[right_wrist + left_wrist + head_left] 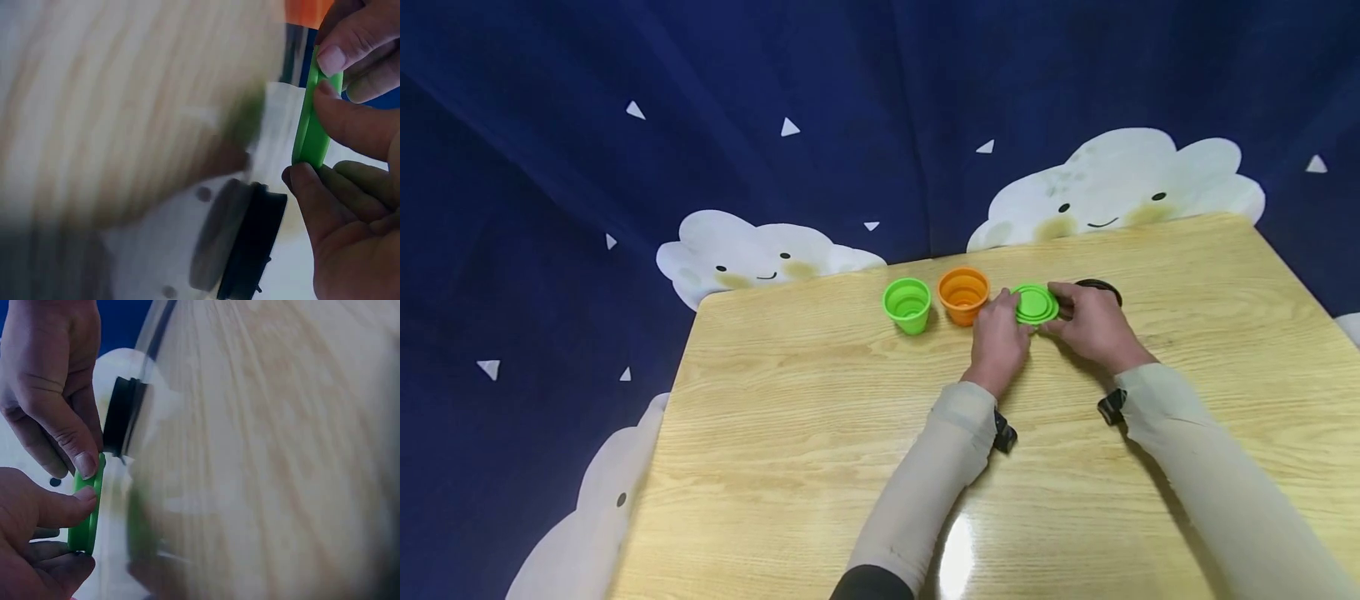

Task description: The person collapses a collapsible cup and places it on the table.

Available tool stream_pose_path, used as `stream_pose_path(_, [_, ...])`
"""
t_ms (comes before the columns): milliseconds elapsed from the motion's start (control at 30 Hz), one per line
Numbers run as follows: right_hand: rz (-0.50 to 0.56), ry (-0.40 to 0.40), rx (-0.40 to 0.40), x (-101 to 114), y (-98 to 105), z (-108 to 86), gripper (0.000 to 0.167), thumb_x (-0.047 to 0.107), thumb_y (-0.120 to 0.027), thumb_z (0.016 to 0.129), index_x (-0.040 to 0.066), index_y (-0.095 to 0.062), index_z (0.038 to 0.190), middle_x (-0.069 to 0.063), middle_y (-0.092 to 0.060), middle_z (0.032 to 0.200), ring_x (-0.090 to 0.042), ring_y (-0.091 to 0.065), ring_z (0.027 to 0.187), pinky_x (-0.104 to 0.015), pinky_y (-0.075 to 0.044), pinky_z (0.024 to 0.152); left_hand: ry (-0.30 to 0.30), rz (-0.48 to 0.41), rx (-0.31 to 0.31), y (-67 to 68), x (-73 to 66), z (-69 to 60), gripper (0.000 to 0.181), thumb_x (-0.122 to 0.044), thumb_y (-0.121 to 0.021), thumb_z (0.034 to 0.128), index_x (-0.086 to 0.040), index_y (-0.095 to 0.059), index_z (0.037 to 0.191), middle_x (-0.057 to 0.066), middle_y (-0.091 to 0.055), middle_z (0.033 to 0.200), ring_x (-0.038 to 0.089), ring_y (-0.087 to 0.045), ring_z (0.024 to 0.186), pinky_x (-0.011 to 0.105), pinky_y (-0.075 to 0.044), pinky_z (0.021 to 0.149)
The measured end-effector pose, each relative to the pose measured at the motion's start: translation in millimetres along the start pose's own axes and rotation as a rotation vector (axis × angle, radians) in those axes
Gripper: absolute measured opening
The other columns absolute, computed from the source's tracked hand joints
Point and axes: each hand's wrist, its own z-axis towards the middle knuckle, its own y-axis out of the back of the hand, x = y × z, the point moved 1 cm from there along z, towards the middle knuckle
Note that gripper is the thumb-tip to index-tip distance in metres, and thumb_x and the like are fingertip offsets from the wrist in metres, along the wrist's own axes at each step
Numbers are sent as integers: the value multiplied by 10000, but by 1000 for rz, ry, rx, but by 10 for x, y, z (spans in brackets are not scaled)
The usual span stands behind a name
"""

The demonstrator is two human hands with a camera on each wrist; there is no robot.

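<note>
Between the two hands is a flat, collapsed green cup point(1034, 305), its rings nested, seen edge-on as a green disc point(85, 515) in the left wrist view. The left hand point(1000, 337) pinches its left side. The right hand point(1096, 327) grips its right side, thumb and fingers round the rim; in the right wrist view the same disc point(312, 125) stands between the fingertips of both hands. Just behind the right hand lies a black round item point(1101, 288), partly hidden in the head view; it shows as a dark disc point(253, 244) in the right wrist view.
An expanded orange cup point(963, 297) stands upright just left of the left hand, with an expanded green cup point(907, 306) farther left. Both are near the back edge of the wooden table point(790, 417). A dark blue curtain point(820, 67) with clouds hangs behind.
</note>
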Motion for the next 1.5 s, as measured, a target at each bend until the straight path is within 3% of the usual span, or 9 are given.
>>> stream_pose_path(200, [-72, 7, -1, -22, -56, 23, 664, 11, -844, 774, -175, -527, 1327, -365, -579, 1257, -506, -569, 1151, -605, -443, 989, 13, 28, 10, -71, 44, 41, 512, -161, -818, 863, -93, -648, 1341, 53, -608, 1377, 144, -558, 1269, 211, -400, 1063])
stream_pose_path(633, [-193, -13, 122, 29, -125, 86, 634, 13, -782, 839, -152, -486, 1376, -378, -570, 1258, -515, -571, 1128, -612, -452, 962, 48, 73, 53, -89, 64, 50, 511, -168, -808, 875, -106, -639, 1354, 47, -601, 1387, 153, -591, 1220, 226, -456, 1017])
stream_pose_path(800, [-185, -27, 131, 44, -115, 73, 658, 18, -774, 845, -160, -459, 1394, -384, -559, 1268, -522, -560, 1144, -618, -446, 973, 11, 120, 60, -84, 50, 18, 507, -181, -785, 897, -98, -619, 1369, 62, -591, 1392, 185, -630, 1161, 252, -504, 968])
stream_pose_path(1000, [-157, -41, 111, 54, -80, 28, 729, 63, -803, 829, -168, -430, 1411, -398, -536, 1287, -539, -532, 1174, -632, -427, 990, -54, 173, 17, -18, -13, -46, 491, -190, -759, 914, -69, -613, 1368, 99, -591, 1392, 214, -631, 1179, 262, -515, 955])
stream_pose_path(1233, [-129, -17, 96, 88, -4, -35, 772, 89, -822, 811, -154, -424, 1426, -378, -568, 1256, -500, -549, 1169, -623, -432, 989, -3, 3, -74, 196, -49, -132, 466, -200, -806, 874, -76, -673, 1302, 42, -680, 1263, 148, -637, 1154, 220, -491, 971])
stream_pose_path(1333, [-123, -5, 79, 113, 36, -54, 774, 116, -834, 807, -153, -441, 1416, -300, -627, 1017, -411, -597, 952, -555, -490, 861, -7, -58, -123, 303, -29, -183, 449, -200, -815, 862, -65, -692, 1272, 45, -711, 1196, 155, -664, 1096, 224, -517, 930])
stream_pose_path(1400, [-117, -2, 67, 130, 54, -63, 772, 130, -840, 809, -154, -448, 1411, -207, -578, 859, -336, -540, 807, -489, -466, 755, -19, -78, -154, 370, -6, -220, 441, -213, -819, 861, -61, -701, 1257, 47, -725, 1157, 159, -683, 1046, 225, -536, 890])
stream_pose_path(1500, [-108, -4, 57, 152, 64, -69, 766, 143, -844, 817, -157, -453, 1404, -174, -553, 837, -300, -496, 769, -476, -451, 717, -48, -111, -197, 452, 46, -266, 418, -220, -822, 863, -50, -714, 1230, 41, -741, 1095, 134, -698, 962, 195, -544, 825])
